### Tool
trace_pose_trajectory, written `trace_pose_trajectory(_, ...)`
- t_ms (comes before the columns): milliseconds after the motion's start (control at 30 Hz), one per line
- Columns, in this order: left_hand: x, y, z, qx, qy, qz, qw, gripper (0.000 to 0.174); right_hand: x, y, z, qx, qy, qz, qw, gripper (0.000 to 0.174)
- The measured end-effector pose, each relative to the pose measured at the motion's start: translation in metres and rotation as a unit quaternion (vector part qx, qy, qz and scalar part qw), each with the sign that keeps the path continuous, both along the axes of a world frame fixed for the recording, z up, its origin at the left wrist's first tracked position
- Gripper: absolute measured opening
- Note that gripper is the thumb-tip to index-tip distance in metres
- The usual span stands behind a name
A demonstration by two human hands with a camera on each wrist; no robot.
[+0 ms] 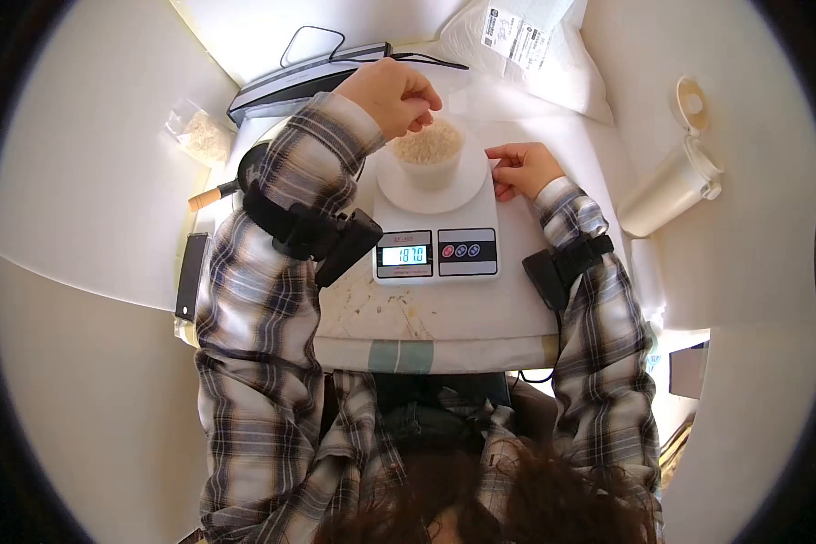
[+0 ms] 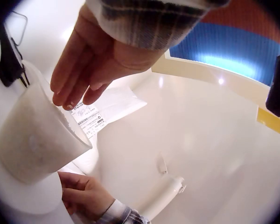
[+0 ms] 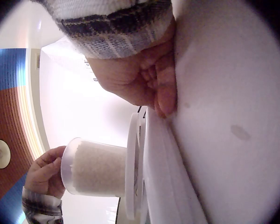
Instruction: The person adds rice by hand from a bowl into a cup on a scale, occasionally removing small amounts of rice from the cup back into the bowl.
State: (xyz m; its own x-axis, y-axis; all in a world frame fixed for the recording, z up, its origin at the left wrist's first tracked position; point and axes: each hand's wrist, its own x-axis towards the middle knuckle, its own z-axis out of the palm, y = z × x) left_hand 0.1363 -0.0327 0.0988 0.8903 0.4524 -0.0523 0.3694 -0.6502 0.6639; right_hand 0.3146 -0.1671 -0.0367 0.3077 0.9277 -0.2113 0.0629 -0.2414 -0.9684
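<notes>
Head cam above, facing dn; wrist cams (image 1: 349, 247) (image 1: 544, 277) nr, share tub (image 2: 39, 135).

Holds the left hand (image 1: 385, 95) just above a tub of pale grains (image 1: 431, 156) on a kitchen scale (image 1: 434, 225) (lit up with 187.0). Rests the right hand (image 1: 526, 170) at the scale's side. Wears plaid sleeves (image 1: 258, 308) and 2 black wrist straps (image 1: 286, 225). Has 1 open flask (image 1: 666, 192) near the right forearm.

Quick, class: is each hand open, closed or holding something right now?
Left hand: open, fingers loosely bent above the cup of rice.
Right hand: open, loosely curled beside the scale, holding nothing.
</notes>
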Motion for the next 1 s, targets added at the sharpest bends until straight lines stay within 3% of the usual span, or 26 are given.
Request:
trace_pose_trajectory(533, -0.003, 0.001, -0.004, 0.001, -0.052, -0.03, 0.998, 0.017, 0.0, 0.0, 0.002, -0.015, -0.02, 0.01, 1.0, 0.034)
trace_pose_trajectory(800, -0.005, -0.003, -0.009, 0.111, -0.087, -0.04, 0.989, 0.014, 0.0, 0.0, 0.001, -0.012, -0.01, 0.01, 1.0, 0.034)
trace_pose_trajectory(1000, -0.005, -0.003, -0.011, 0.054, -0.078, -0.028, 0.995, 0.012, -0.002, 0.001, 0.004, -0.013, 0.002, -0.004, 1.0, 0.034)
